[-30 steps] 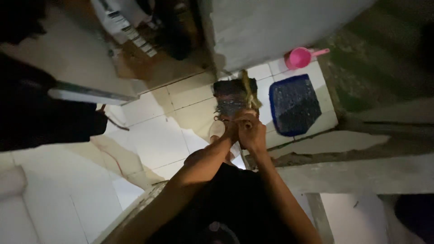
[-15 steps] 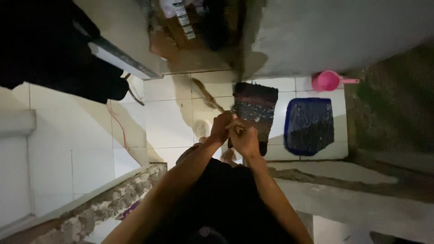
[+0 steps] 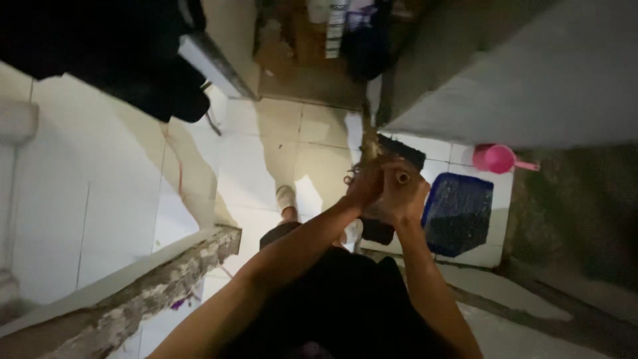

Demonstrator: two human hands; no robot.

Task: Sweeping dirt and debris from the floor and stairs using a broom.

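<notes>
Both of my hands are clasped together around the handle of a tan stick broom [image 3: 369,136]. My left hand [image 3: 364,186] grips it on the left side. My right hand [image 3: 404,198] wraps the handle's round end. The broom's bristle part points away from me over the pale tiled floor [image 3: 252,173], toward a grey wall corner. Behind my hands lies a dark mat [image 3: 402,149], partly hidden by them.
A blue mat [image 3: 458,213] and a pink dipper [image 3: 498,158] lie to the right by the grey wall [image 3: 505,86]. My sandalled feet [image 3: 286,198] stand on the tiles. A rough concrete ledge [image 3: 166,279] runs at lower left. Dark cloth [image 3: 133,60] hangs at upper left.
The broom swung from pointing left across the tiles to pointing straight away. My clasped hands shifted right and up. The view turned, with the mats now lower right.
</notes>
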